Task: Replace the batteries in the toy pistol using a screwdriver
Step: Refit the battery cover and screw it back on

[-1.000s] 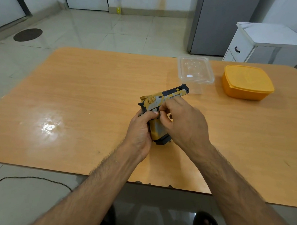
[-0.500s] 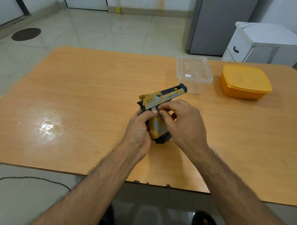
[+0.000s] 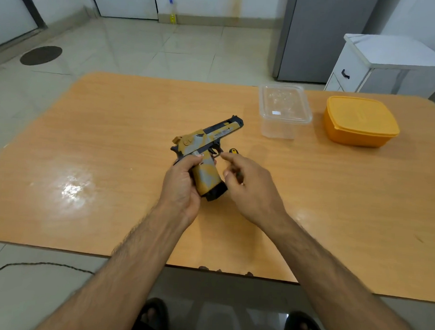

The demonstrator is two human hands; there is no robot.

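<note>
The left hand is gripping the toy pistol by its handle above the table. Beside it, the right hand is curling its fingers around a screwdriver, near the trigger.

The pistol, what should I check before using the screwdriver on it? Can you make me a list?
1. Pistol held firm: ok, the left hand grips its handle.
2. Screwdriver in hand: ok, the right hand holds it.
3. Tip on a screw: not ok, it is off the pistol.
4. Screw found: cannot tell, none shows.
5. Place for the screw: ok, a clear tub stands on the table.
6. New batteries ready: cannot tell, none in view.
</note>
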